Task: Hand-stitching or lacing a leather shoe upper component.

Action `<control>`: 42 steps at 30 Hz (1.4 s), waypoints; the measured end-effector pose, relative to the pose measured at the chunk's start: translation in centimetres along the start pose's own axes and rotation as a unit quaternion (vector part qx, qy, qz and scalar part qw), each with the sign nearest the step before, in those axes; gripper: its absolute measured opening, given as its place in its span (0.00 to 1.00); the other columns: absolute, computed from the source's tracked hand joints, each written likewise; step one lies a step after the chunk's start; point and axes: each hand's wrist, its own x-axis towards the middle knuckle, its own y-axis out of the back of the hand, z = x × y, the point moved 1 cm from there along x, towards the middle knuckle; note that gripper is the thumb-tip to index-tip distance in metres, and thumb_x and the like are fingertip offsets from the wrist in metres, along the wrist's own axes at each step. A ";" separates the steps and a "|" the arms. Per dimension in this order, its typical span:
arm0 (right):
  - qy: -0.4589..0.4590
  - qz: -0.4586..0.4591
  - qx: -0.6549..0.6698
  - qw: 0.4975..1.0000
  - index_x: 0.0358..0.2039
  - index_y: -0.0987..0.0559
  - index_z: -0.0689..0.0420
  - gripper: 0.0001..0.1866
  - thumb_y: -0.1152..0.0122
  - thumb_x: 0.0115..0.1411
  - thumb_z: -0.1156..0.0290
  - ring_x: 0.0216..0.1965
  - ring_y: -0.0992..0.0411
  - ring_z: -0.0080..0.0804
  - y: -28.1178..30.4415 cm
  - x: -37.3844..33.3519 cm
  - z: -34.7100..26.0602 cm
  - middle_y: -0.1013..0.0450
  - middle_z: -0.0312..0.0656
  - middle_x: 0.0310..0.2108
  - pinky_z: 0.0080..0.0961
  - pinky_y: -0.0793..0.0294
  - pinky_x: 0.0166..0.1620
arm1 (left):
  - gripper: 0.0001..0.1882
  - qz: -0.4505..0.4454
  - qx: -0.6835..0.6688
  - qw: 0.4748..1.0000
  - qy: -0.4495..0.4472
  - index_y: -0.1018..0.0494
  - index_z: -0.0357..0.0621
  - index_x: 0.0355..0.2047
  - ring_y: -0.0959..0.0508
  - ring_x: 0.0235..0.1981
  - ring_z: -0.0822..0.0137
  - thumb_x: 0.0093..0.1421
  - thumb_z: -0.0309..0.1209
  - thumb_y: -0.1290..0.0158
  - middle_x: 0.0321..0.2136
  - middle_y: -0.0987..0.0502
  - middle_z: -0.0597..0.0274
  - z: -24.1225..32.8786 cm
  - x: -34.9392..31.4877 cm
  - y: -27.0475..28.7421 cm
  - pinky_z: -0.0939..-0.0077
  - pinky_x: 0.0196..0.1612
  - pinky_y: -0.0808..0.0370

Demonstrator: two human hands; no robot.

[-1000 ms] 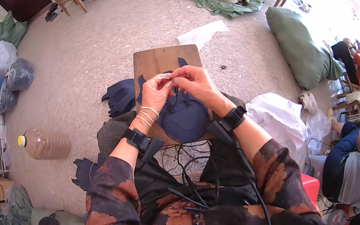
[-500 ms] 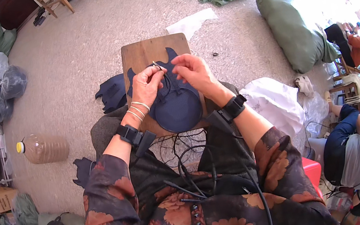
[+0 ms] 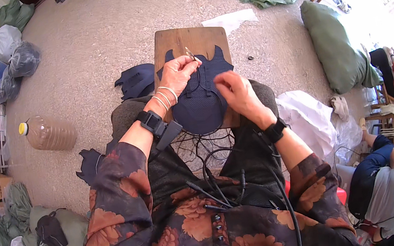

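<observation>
My left hand (image 3: 179,77) is pinched on a slim, pointed metal tool (image 3: 189,53) whose exact kind I cannot make out. A dark cord loop (image 3: 198,79) hangs below those fingers. Under both hands lies a dark navy fabric piece (image 3: 199,113), with a rounded near end and curved points at its far side. It rests on a wooden board (image 3: 188,36) by my knees. My right hand (image 3: 240,95) hovers at the fabric's right edge, fingers curled together; whatever they may hold is hidden. Another navy fabric piece (image 3: 137,81) sits left of the board.
Left on the floor stands a large clear plastic jug (image 3: 54,132) with a yellow cap. White cloth (image 3: 307,122) lies by my right knee. Beyond it is a big green sack (image 3: 333,46). Black cables (image 3: 285,197) run across my lap. Another person (image 3: 385,174) is at the lower right.
My right hand has drawn back toward me, away from my left hand, its fingers now curled tighter. The left hand keeps its pinch. The whole view has shifted, so the board appears farther right.
</observation>
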 end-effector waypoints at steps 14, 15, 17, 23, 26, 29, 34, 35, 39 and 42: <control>-0.289 -0.095 0.327 0.895 0.36 0.19 0.61 0.10 0.43 0.67 0.68 0.20 0.31 0.15 -3.9 4.7 1.7 0.23 0.34 0.26 0.14 0.35 0.21 | 0.08 0.071 0.102 0.987 -0.102 0.22 0.39 0.39 0.22 0.38 0.77 0.64 0.30 0.42 0.38 0.21 0.68 -0.3 -2.8 0.9 0.80 0.42 0.24; -0.307 -0.095 0.353 0.879 0.38 0.21 0.61 0.09 0.43 0.67 0.68 0.21 0.28 0.17 -3.6 4.4 3.0 0.22 0.37 0.28 0.13 0.32 0.21 | 0.08 0.017 0.094 0.990 -0.106 0.22 0.38 0.37 0.22 0.38 0.75 0.61 0.29 0.40 0.37 0.21 0.66 0.3 -4.3 0.7 0.78 0.43 0.24; -0.325 -0.075 0.385 0.861 0.37 0.21 0.61 0.08 0.43 0.67 0.69 0.21 0.28 0.18 -3.5 4.4 3.7 0.22 0.38 0.27 0.13 0.31 0.21 | 0.08 -0.117 0.267 0.936 -0.198 0.24 0.39 0.31 0.22 0.34 0.66 0.54 0.27 0.37 0.29 0.24 0.62 1.8 -8.2 1.3 0.72 0.40 0.25; -0.342 -0.046 0.404 0.847 0.37 0.22 0.62 0.09 0.44 0.67 0.69 0.22 0.26 0.20 -4.0 4.2 3.2 0.23 0.39 0.27 0.17 0.24 0.23 | 0.13 -0.118 0.570 0.735 -0.348 0.27 0.45 0.30 0.28 0.41 0.57 0.44 0.30 0.35 0.35 0.29 0.60 -2.2 -13.2 1.1 0.65 0.49 0.30; -0.331 -0.040 0.408 0.850 0.37 0.22 0.63 0.09 0.44 0.67 0.69 0.22 0.26 0.21 -4.1 3.7 3.7 0.23 0.39 0.27 0.18 0.23 0.24 | 0.12 -0.131 0.548 0.747 -0.353 0.28 0.44 0.28 0.28 0.40 0.57 0.45 0.26 0.37 0.34 0.29 0.59 -2.1 -12.9 0.5 0.65 0.48 0.30; -0.345 -0.030 0.403 0.847 0.37 0.22 0.64 0.10 0.45 0.67 0.69 0.22 0.26 0.23 -4.2 3.4 3.2 0.24 0.41 0.27 0.20 0.22 0.25 | 0.11 -0.149 0.450 0.822 -0.315 0.29 0.43 0.27 0.28 0.39 0.57 0.45 0.24 0.37 0.32 0.30 0.59 -1.2 -12.5 1.5 0.65 0.46 0.30; -0.323 0.103 0.433 0.835 0.40 0.24 0.63 0.10 0.48 0.69 0.70 0.25 0.24 0.26 -4.7 0.8 2.2 0.24 0.42 0.30 0.23 0.20 0.30 | 0.17 0.118 0.441 0.863 -0.217 0.31 0.43 0.26 0.28 0.36 0.54 0.48 0.33 0.32 0.30 0.31 0.59 1.5 -11.0 3.5 0.61 0.42 0.30; -0.327 0.124 0.442 0.826 0.40 0.24 0.63 0.10 0.48 0.70 0.69 0.27 0.24 0.27 -5.0 0.0 1.9 0.24 0.42 0.31 0.23 0.19 0.32 | 0.18 0.151 0.419 0.880 -0.162 0.31 0.43 0.26 0.28 0.36 0.54 0.46 0.35 0.31 0.30 0.31 0.59 1.2 -10.9 3.3 0.62 0.42 0.30; -0.340 0.128 0.485 0.796 0.42 0.25 0.61 0.10 0.48 0.71 0.67 0.35 0.22 0.30 -4.8 -1.8 1.1 0.23 0.44 0.37 0.26 0.18 0.40 | 0.20 0.216 0.340 0.915 0.026 0.29 0.45 0.28 0.28 0.36 0.56 0.44 0.39 0.29 0.30 0.31 0.59 -0.4 -10.7 1.8 0.62 0.43 0.31; -0.347 0.104 0.519 0.774 0.43 0.25 0.60 0.10 0.48 0.71 0.66 0.36 0.22 0.29 -4.4 -1.9 0.8 0.22 0.44 0.40 0.25 0.19 0.39 | 0.19 0.190 0.495 0.828 -0.185 0.29 0.47 0.29 0.27 0.35 0.56 0.44 0.38 0.29 0.31 0.31 0.61 -2.7 -10.9 -0.4 0.61 0.43 0.31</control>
